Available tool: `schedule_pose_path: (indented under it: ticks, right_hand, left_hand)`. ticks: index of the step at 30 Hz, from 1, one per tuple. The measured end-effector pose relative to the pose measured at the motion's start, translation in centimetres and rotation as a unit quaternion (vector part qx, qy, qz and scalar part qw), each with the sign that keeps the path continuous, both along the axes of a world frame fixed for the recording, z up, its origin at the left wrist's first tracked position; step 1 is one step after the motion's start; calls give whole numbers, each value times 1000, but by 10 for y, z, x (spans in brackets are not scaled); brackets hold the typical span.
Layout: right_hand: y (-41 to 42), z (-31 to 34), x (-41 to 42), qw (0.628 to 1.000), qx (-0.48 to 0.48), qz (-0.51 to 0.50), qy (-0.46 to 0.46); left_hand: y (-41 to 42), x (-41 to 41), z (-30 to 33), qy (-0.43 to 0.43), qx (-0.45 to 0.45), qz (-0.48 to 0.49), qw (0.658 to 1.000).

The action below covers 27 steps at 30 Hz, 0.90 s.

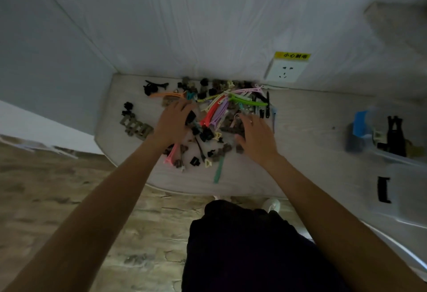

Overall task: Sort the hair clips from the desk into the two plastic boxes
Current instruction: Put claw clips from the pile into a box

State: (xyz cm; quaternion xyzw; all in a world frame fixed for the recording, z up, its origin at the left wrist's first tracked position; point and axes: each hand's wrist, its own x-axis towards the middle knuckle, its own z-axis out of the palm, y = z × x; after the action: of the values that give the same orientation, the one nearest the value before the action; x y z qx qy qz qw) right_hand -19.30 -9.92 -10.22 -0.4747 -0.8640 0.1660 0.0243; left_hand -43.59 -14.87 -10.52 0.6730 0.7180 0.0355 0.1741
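- Head view: hair clips (215,116) lie in a loose heap at frame centre on a pale, wood-grained surface (307,116), up against a white wall.
- Mixed kinds: long thin flat clips in orange, red, lilac, green, pink and teal; small chunky claw clips in black and mottled brown. Too many and too tangled to count.
- A brown ladder-shaped clip (136,127) lies apart, left of the heap; a black clip (153,86) sits at the heap's upper left.
- Two hands in view. Left hand (172,123) is over the heap's left side, fingers bent down onto the clips; cannot tell whether it holds one.
- Right hand (256,134) rests on the heap's right side, fingers fairly straight and spread, gripping nothing visible.
- Two clear plastic boxes at right edge, blurred: the upper box (374,130) holds dark clips and has something blue at its left; the lower box (406,190) shows a black latch.
- One white wall socket (286,70) with a yellow label, upper right of the heap.
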Motion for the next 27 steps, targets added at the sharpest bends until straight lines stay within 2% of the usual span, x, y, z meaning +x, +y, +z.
schedule_pose_path:
  ticks: [3,8,11,13,16,18,20,23,27]
  right_hand:
    - [10,6,-11,999,-11,-18,-32]
    - [15,9,-9,998,-29,-33,-42]
    - [17,10,2,994,-76,-72,18]
    - [18,15,11,981,-127,-109,100]
    - [20,28,31,939,-181,-194,219]
    - [20,33,51,891,-220,-259,302]
    - [15,39,75,835,-251,-304,384]
    - [7,49,128,776,-227,-360,465]
    - [0,66,203,700,-175,-453,524]
  left_hand:
    - [9,-11,-3,-3,-32,18,999]
    - [8,-15,16,-23,42,41,998]
    - [-1,-2,42,-61,141,61,986]
    - [-7,14,61,-132,174,111,969]
    - [-6,43,74,-311,134,185,923]
    - [0,63,73,-413,121,207,879]
    - [9,85,73,-479,105,217,844]
    - [34,136,76,-563,50,221,795]
    - [77,215,79,-578,6,155,801]
